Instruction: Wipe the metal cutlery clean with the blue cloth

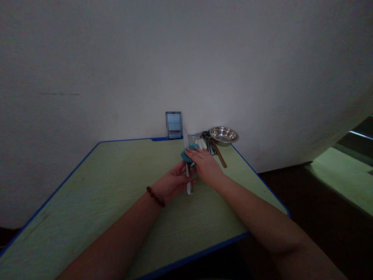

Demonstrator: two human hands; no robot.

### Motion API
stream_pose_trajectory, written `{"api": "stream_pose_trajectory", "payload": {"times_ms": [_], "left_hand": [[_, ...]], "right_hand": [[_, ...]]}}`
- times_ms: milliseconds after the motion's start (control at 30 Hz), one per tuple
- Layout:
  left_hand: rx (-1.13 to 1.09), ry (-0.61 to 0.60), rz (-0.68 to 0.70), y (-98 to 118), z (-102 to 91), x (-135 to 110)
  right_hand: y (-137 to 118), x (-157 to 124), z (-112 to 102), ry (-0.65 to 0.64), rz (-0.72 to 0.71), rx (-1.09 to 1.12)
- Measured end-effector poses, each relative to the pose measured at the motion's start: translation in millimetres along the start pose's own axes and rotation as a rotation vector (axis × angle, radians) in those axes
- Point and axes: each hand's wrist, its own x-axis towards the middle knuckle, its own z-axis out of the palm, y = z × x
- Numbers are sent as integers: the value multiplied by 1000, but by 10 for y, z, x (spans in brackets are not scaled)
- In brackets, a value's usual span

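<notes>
So the left hand (175, 180)'s clamped on a table knife (188, 171) over the green table (122, 171), right hand (207, 165) gripping a blue sponge or cloth (186, 155) against it. If that slips, fingers could catch the blade.

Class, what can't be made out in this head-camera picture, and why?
All in the head view:
Screen contents: pixelated.
Middle of the held utensil: hidden by the blue pad and right hand.
Cutlery count: small, blurred, overlapping.
Table's near left corner: cut off by the picture's edge.
</notes>
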Motion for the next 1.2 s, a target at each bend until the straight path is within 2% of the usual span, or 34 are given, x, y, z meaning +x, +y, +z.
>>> {"api": "stream_pose_trajectory", "payload": {"times_ms": [300, 467, 767, 1033, 1200], "left_hand": [[-28, 113, 108, 9, 5, 31], [-91, 119, 106, 45, 4, 28], [-127, 274, 147, 111, -58, 51], [-249, 330, 213, 123, -84, 82], [-251, 382, 207, 140, -76, 91]], "right_hand": [[-31, -16, 38, -28, -75, 15], [-42, -17, 50, -36, -85, 13], [-147, -30, 68, -70, -148, -32], [-152, -25, 86, -89, -158, -30], [-149, -36, 98, -90, -171, -16]]}}
